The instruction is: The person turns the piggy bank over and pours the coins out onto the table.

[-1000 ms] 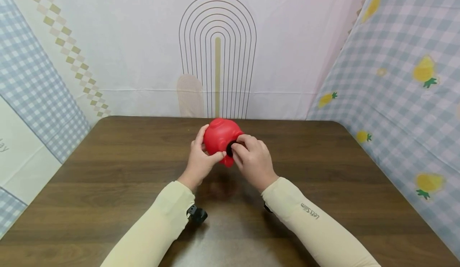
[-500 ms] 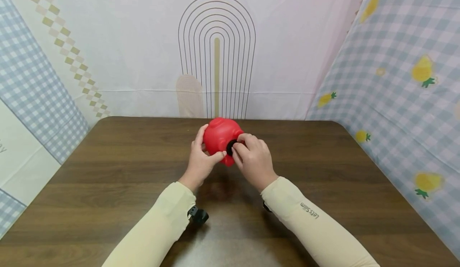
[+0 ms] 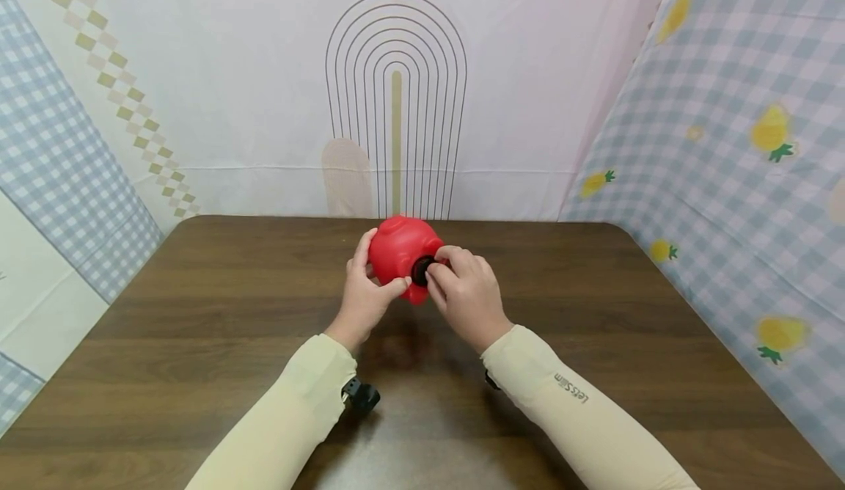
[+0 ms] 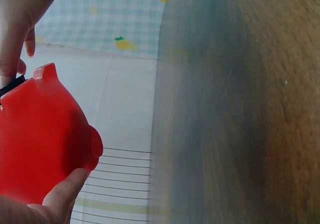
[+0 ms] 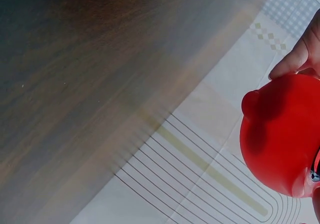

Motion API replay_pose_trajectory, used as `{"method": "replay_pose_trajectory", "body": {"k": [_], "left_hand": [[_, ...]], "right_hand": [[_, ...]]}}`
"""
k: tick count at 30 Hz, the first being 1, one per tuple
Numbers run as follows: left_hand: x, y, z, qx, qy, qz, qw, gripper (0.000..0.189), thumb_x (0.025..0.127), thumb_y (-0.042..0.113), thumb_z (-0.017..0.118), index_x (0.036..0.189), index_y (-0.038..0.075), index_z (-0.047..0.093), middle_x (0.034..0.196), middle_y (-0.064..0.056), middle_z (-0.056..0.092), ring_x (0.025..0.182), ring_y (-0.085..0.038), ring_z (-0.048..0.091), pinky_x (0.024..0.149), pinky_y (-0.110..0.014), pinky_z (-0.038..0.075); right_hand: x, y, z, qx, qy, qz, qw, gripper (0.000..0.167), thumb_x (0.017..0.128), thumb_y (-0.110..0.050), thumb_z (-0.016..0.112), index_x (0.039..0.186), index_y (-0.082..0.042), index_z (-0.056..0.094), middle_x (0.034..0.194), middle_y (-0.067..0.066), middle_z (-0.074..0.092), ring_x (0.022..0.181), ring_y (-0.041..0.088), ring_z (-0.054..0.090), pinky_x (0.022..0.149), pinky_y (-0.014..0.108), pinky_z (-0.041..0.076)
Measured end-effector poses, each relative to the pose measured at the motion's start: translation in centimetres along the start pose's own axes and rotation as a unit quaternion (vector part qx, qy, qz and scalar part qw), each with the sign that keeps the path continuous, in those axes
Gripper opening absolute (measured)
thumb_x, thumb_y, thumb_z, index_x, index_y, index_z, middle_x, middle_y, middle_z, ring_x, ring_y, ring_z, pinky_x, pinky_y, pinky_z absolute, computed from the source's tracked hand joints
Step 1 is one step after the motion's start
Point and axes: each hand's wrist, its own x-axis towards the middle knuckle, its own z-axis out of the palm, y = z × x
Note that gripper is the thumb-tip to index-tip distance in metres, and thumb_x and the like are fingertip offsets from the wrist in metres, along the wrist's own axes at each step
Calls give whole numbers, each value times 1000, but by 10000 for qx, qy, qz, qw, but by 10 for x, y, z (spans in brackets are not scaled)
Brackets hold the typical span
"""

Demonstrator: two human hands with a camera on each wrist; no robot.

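Observation:
Above the table, a glossy red piggy bank [image 3: 399, 249] with rounded nubs is held in my left hand [image 3: 361, 298]. The left fingers lie along its far left side, and the thumb presses near a round black plug [image 3: 420, 273] on the side facing me. At the plug's right edge, my right hand [image 3: 467, 295] pinches with thumb and fingertips. The left wrist view shows the red body [image 4: 42, 134] close up, with a black edge of the plug at its left. How far the plug sits in the piggy bank is hidden by the fingers.
A dark brown wooden table [image 3: 251, 277] spreads beneath both hands. Behind it hangs a white cloth [image 3: 264, 108] with arch lines, and at the right a checked cloth [image 3: 719, 182] with pineapples. A black wrist device [image 3: 361, 395] sticks out from the left sleeve.
The piggy bank and left hand have shifted very slightly left, and a bit more of the black plug shows. The right hand stays at the plug's edge.

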Motion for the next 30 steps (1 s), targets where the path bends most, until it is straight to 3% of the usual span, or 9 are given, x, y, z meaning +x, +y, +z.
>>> {"method": "replay_pose_trajectory", "body": {"k": [13, 30], "left_hand": [[1, -3, -3, 32, 171, -100, 9998, 83, 77, 13, 71, 148, 29, 32, 135, -12, 35, 119, -32, 45, 86, -45, 53], [3, -5, -13, 57, 72, -165, 9998, 87, 75, 11, 74, 148, 29, 29, 139, -8, 34, 124, -30, 41, 88, -46, 54]], "right_hand": [[-4, 8, -4, 59, -134, 69, 9999, 4, 80, -6, 72, 84, -4, 71, 97, 13, 62, 85, 27, 59, 66, 41, 52], [-20, 32, -11, 80, -513, 275, 9983, 5, 80, -5, 73, 84, -4, 70, 98, 13, 62, 85, 30, 60, 63, 44, 51]]}}
